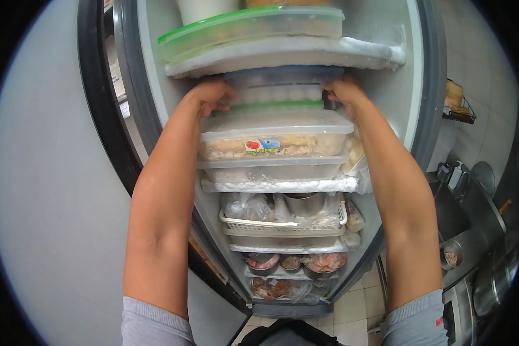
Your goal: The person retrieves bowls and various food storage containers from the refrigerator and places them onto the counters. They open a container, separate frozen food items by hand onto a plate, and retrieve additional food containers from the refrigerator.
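Note:
A plastic container with a blue lid (282, 75) and a cloudy, see-through body sits high in the open freezer, just under a frosted shelf. My left hand (214, 94) is at its left end, fingers curled against the side and slightly blurred. At the opposite end, my right hand (345, 91) grips the container's edge. Pale shapes show dimly through its wall. Directly below lies a green-rimmed lid (277, 105), partly hidden. Under that is a clear-lidded box (274, 144) of pale food with a strawberry label, on top of another lidded box (277, 171).
Above is a green-lidded box (259, 26) on the frosted shelf (288, 53). Lower shelves hold a white basket (282, 224) with bags and metal bowls of food (326, 262). The freezer door (40, 173) stands open at left; a sink (450, 213) is at right.

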`<state>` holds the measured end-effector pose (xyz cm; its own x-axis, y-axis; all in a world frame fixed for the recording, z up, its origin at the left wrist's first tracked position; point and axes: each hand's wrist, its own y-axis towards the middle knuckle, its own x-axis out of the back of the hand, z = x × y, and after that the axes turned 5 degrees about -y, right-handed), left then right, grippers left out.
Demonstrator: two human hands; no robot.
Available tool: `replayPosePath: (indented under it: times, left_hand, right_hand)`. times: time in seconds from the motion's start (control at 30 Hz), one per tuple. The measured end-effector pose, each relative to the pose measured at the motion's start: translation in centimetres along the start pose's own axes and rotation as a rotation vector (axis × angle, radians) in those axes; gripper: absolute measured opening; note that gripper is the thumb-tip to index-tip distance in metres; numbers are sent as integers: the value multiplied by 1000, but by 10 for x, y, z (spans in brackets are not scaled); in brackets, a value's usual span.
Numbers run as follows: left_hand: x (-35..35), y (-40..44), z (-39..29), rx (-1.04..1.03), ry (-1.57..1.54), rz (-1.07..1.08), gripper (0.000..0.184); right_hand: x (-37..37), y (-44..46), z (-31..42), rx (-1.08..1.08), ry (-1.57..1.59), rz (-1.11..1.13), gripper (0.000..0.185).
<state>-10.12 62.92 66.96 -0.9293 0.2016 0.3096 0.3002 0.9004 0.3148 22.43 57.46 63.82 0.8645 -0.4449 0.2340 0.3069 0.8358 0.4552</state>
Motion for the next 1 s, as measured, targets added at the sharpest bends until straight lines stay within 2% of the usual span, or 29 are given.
replayPosePath:
  times: [0.07, 0.1, 0.17, 0.2, 0.27, 0.4, 0.5, 0.57, 0.63, 0.73, 0.8, 0.9, 0.97, 1.0]
  left_hand:
    - [0, 0, 4, -24, -17, -26, 47]
    - [1, 0, 4, -25, -20, -28, 47]
    - [1, -1, 1, -28, -16, 22, 67]
    - [-1, -3, 0, -32, -15, 22, 67]
    - [-5, -4, -5, -34, 7, -18, 59]
    - [-5, 13, 0, 52, 29, 120, 49]
    - [-4, 14, 1, 39, 19, 147, 50]
    - [-1, 15, 2, 55, 57, 153, 51]
    - [5, 8, 2, 70, 92, 157, 51]
    - [11, -12, -4, -14, 51, 162, 55]
    - [8, -22, -9, 22, -6, 30, 59]
    - [6, -35, -17, 16, 56, -33, 53]
    - [7, -44, -17, 23, 80, -60, 49]
    - [8, -48, -16, 28, 106, -84, 44]
  right_hand:
    - [-2, -4, -7, -29, 205, -41, 36]
    - [-3, -3, -10, -28, 202, -38, 36]
    - [2, 9, -22, -5, 228, -77, 35]
    - [7, 16, -27, -1, 229, -79, 35]
    - [20, 34, -28, 51, -96, -266, 34]
    - [13, 46, -22, 27, -63, -315, 38]
    - [6, 33, -15, 79, -98, -309, 42]
    - [8, 24, -10, 63, -245, -312, 46]
    - [15, 32, -16, 100, -201, -259, 46]
    - [18, 31, -15, 132, -151, -202, 43]
    - [21, 24, -10, 129, -149, -199, 41]
    - [23, 16, -10, 277, -368, -146, 33]
    - [24, -35, 15, 120, 96, -110, 28]
    - [26, -51, 21, 117, 95, -107, 28]
